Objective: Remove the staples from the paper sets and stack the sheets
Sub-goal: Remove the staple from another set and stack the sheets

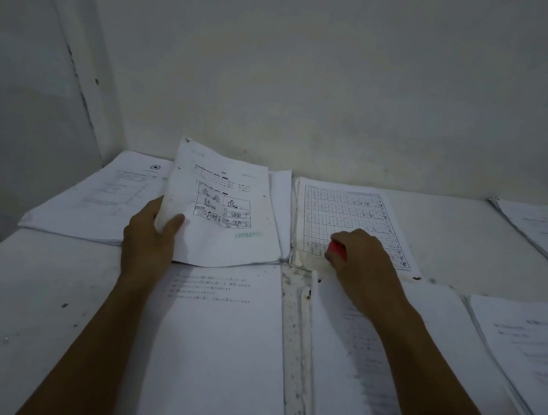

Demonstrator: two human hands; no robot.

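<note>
Nearest me on the counter (15,279), loose stacks of sheets (215,338) lie under both forearms. Further out, my left hand (148,236) pinches the near-left edge of a paper set (227,208), lifting it, long axis running away from me. Just right of it my right hand (360,255), fingers curled round a red staple remover (337,249), rests on the grid sheet (344,216), so the remover must travel left; I cannot see a staple.

Cartoon-printed paper set (227,208), near-left corner lifted; grid-ruled stack (344,212) flat beside it; small red tool (337,249), probably staple remover.
</note>
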